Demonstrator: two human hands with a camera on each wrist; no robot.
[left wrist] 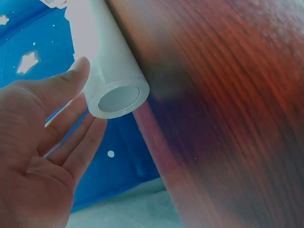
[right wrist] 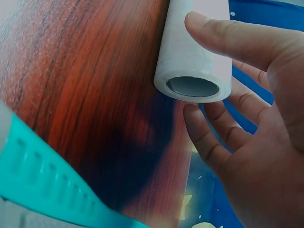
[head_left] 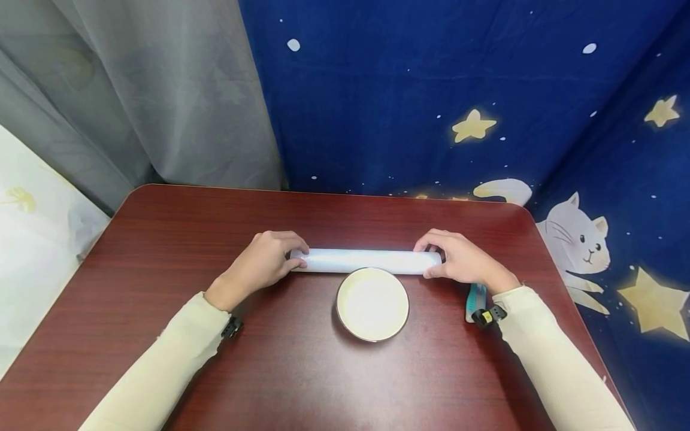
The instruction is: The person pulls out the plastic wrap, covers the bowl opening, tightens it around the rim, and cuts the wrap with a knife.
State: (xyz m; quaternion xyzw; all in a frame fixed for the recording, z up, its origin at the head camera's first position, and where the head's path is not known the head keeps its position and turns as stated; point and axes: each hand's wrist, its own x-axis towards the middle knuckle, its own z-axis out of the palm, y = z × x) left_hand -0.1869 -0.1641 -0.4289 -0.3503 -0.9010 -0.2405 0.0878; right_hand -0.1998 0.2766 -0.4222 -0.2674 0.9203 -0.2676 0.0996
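A roll of clear plastic wrap (head_left: 366, 261) with a hollow core lies crosswise on the table. My left hand (head_left: 268, 258) holds its left end, thumb on the near side and fingers on the far side. At the opposite end, my right hand (head_left: 458, 256) grips the roll the same way. Both wrist views show the open core ends, with the left thumb (left wrist: 78, 71) and right thumb (right wrist: 213, 31) against the film. A round cream bowl (head_left: 373, 305) with a thin dark rim stands just in front of the roll, overlapping its near edge in the head view.
A teal utility knife (head_left: 475, 302) lies on the table beside the right wrist, partly covered by it; its slotted teal handle (right wrist: 42, 175) looms in the right wrist view. The dark red wooden table (head_left: 280, 371) ends at a blue curtain (head_left: 377, 108) and a grey curtain (head_left: 188, 108).
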